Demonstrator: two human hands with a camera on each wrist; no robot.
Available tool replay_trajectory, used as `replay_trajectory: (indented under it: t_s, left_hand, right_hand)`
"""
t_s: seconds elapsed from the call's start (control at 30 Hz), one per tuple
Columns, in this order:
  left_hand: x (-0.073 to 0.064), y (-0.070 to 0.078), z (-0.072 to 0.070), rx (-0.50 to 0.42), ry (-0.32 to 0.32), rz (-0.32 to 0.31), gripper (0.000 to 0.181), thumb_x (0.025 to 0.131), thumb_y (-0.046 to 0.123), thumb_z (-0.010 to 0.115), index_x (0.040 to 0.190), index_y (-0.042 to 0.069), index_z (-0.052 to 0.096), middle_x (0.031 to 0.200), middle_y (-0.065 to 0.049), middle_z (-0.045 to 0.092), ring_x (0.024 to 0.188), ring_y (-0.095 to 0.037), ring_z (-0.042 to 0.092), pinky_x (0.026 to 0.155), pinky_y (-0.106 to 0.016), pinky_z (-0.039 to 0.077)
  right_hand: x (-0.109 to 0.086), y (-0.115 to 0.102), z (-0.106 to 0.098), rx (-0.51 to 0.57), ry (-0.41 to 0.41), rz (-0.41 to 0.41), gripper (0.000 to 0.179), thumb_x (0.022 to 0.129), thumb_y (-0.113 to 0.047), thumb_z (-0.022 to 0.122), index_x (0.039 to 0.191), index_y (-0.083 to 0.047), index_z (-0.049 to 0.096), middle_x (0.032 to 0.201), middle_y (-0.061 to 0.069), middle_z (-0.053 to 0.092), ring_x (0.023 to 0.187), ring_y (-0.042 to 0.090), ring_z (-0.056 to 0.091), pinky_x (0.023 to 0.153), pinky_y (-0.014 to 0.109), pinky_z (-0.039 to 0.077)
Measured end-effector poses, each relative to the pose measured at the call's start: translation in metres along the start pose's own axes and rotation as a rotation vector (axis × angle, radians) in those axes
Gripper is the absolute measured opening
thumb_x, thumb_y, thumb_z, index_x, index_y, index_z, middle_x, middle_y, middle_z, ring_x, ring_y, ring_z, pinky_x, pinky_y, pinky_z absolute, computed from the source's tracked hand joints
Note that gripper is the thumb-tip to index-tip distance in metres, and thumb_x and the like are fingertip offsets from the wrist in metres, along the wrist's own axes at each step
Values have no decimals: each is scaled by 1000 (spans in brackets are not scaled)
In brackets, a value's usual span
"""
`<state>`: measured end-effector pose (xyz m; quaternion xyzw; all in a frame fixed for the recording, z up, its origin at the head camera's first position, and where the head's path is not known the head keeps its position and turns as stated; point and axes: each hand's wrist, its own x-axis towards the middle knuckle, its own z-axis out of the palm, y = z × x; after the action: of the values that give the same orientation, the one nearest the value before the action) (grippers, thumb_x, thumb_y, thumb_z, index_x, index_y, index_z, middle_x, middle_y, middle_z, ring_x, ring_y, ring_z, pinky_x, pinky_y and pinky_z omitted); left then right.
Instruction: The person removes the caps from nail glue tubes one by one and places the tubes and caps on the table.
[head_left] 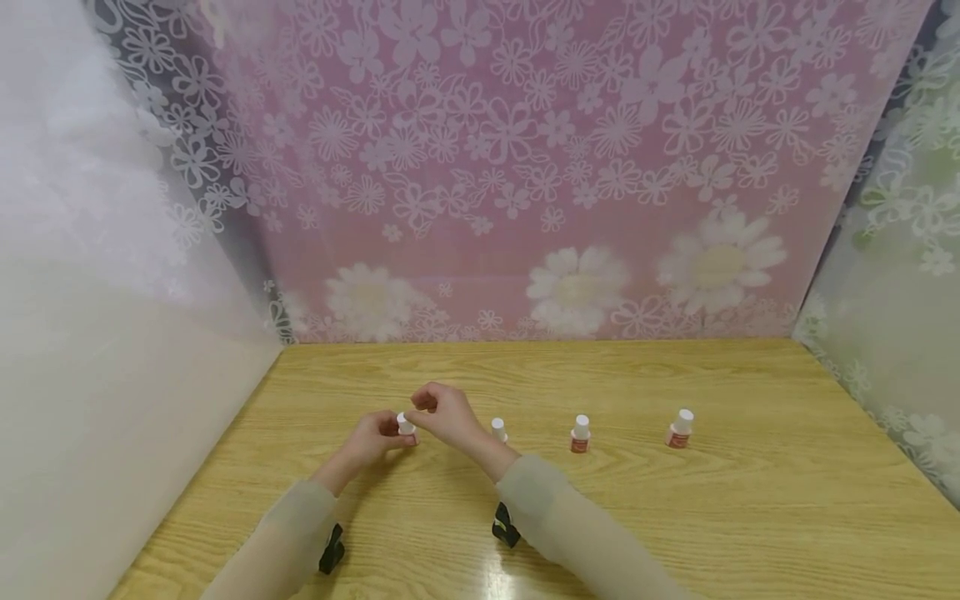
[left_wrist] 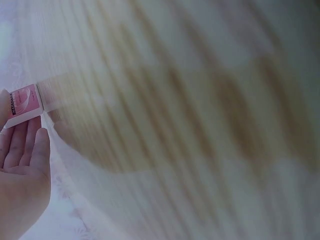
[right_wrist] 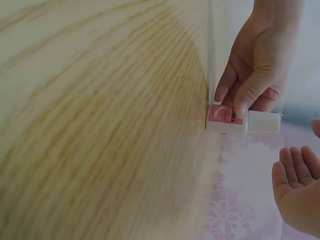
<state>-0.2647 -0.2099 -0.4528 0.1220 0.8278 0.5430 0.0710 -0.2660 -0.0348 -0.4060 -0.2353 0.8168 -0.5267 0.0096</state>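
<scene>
A small white bottle with a pink label (head_left: 406,426) stands upright on the left part of the table. My left hand (head_left: 375,437) holds it around the body, thumb on the near side. In the right wrist view the thumb lies across the label of the bottle (right_wrist: 220,113), and its white cap (right_wrist: 265,121) sticks out free of the fingers. Just beside the cap is my right hand (head_left: 448,414), its fingers bent loosely with nothing between them. The right wrist view has this hand (right_wrist: 302,195) apart from the cap, palm showing.
Three similar bottles stand in a row to the right: one (head_left: 498,428) partly behind the right forearm, one (head_left: 581,434) mid-table and another (head_left: 679,429) farther right. A pink flowered panel (head_left: 525,167) closes off the back of the wood-grain table (head_left: 675,525), with pale panels at both sides.
</scene>
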Motion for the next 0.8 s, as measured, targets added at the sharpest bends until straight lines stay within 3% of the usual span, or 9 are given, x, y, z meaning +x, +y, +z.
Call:
replay_trajectory:
  t_s: [0.3,0.53,0.8]
  left_hand:
    - [0,0,-1,13,-10,-4,20,78,8,67,90,-7,63,83,-13,65,79,-20,60,73,-34,46]
    - [1,2,0,55,16,-53,19,76,12,69,87,-3,65,80,-7,65,77,-17,59,73,-33,45]
    - [1,1,0,16,-15,-64,21,77,11,68,92,-4,65,81,-11,66,80,-19,61,77,-36,45]
  right_hand:
    - [9,3,8,12,-10,40,22,79,-13,67,96,-2,60,97,13,60,90,21,56,76,29,45]
    - [14,9,13,14,-16,60,22,78,-13,68,97,-3,61,95,7,60,89,19,56,74,27,45]
    - [16,13,17,-8,-40,55,27,77,-14,70,97,2,61,91,5,61,86,17,57,73,25,45]
